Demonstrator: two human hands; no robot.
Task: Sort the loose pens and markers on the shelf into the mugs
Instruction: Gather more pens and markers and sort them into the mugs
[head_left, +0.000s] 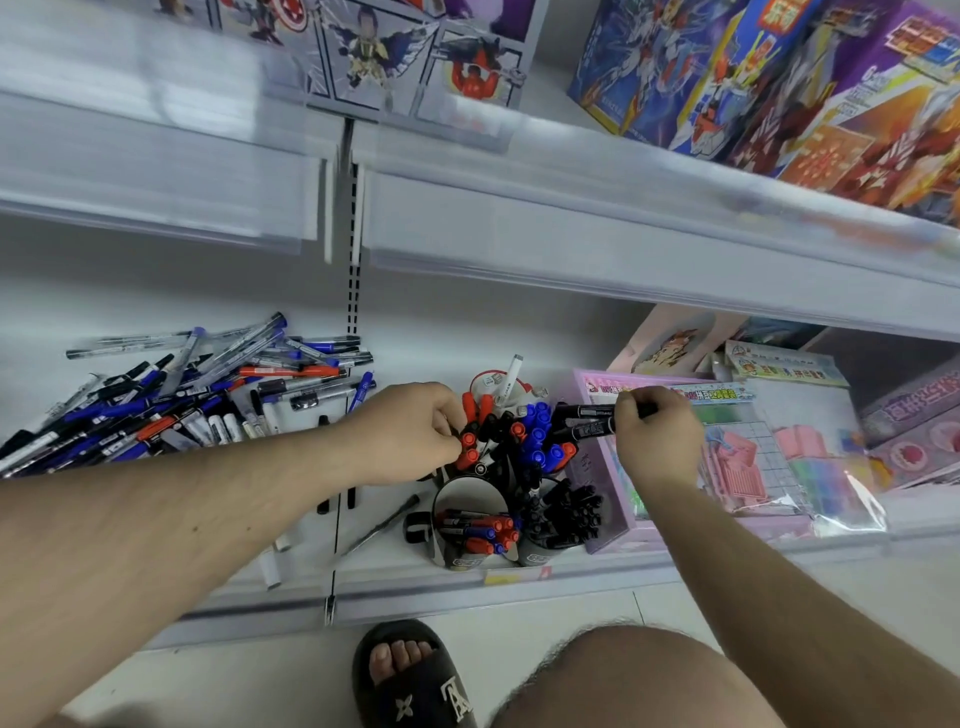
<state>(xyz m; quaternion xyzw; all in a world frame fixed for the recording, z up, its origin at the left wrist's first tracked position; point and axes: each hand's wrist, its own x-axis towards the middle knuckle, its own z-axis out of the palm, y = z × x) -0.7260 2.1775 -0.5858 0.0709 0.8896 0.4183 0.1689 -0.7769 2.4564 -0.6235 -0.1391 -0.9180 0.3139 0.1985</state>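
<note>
A heap of loose pens and markers (171, 395), blue, black and red, lies on the white shelf (415, 343) at the left. Several mugs stand at the shelf's middle. The front mug (470, 519) holds red and blue markers, and a mug to its right (563, 519) holds black ones. A mug behind them (511, 436) is packed with red, blue and black markers. My left hand (410, 434) pinches a red marker (467, 441) at that mug's left side. My right hand (657, 434) grips two black markers (584, 421) lying level over the mugs.
A white mug with a grey marker (506, 382) stands at the back. Pink and purple toy boxes (727, 457) fill the shelf right of the mugs. A few stray pens (384, 522) lie near the shelf's front edge. An upper shelf (571, 234) with toy boxes overhangs.
</note>
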